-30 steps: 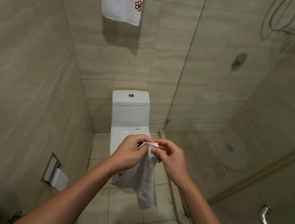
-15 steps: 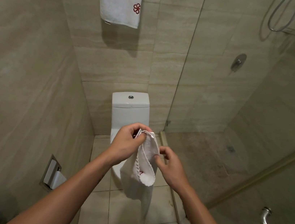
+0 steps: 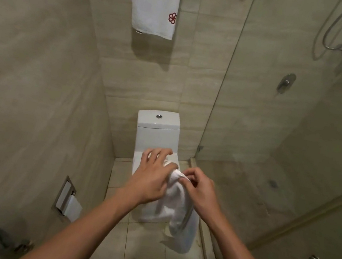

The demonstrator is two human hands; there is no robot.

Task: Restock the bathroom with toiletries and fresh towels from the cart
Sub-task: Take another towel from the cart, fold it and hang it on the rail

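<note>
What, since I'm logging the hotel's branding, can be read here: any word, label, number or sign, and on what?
No words or numbers are readable.
On the hanging towel: a red flower emblem, no letters.
The small tag on its bottom hem: too small to read.
The held towel and toilet: no text seen.

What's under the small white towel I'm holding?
Below the small towel are the toilet and floor tiles. The towel, left hand and right hand hide the toilet's front, so anything lying there cannot be seen.
</note>
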